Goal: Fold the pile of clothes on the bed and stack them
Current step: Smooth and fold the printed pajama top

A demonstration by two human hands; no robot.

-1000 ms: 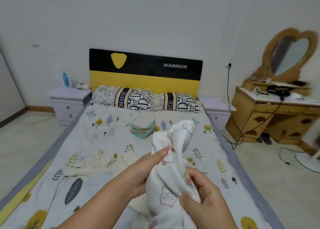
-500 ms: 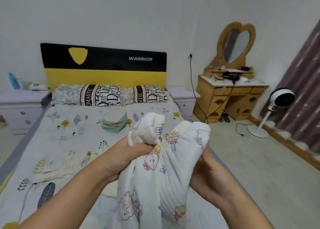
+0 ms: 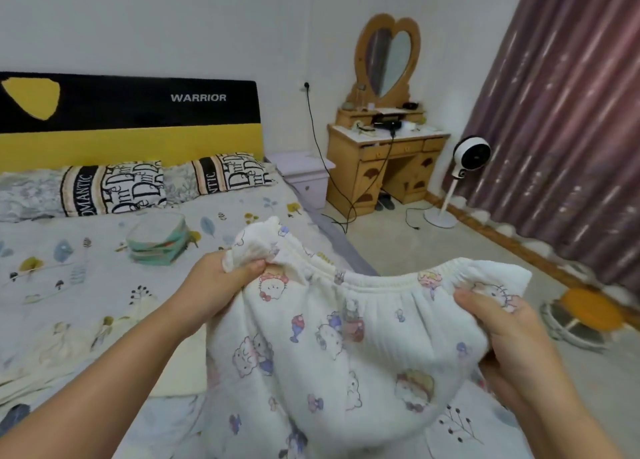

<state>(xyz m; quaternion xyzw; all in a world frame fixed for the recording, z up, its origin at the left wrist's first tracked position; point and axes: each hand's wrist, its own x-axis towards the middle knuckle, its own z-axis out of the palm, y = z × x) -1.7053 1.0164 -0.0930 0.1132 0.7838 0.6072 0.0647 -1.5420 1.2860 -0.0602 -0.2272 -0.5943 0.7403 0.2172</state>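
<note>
I hold up a pair of white children's pants printed with cartoon cats, stretched wide by its elastic waistband above the bed. My left hand grips the left end of the waistband. My right hand grips the right end, fingers curled round the cloth. A pale yellow garment lies flat and unfolded on the sheet at the left. A small folded stack of green and white clothes sits in the middle of the bed, beyond my left hand.
Two patterned pillows lie below the black and yellow headboard. Right of the bed stand a nightstand, a wooden dressing table with heart mirror, and a white fan. An orange stool stands near the purple curtain.
My hands have pulled apart, spreading the bunched pants wide along the waistband. My view has turned to the right, bringing the curtain and stool into sight.
</note>
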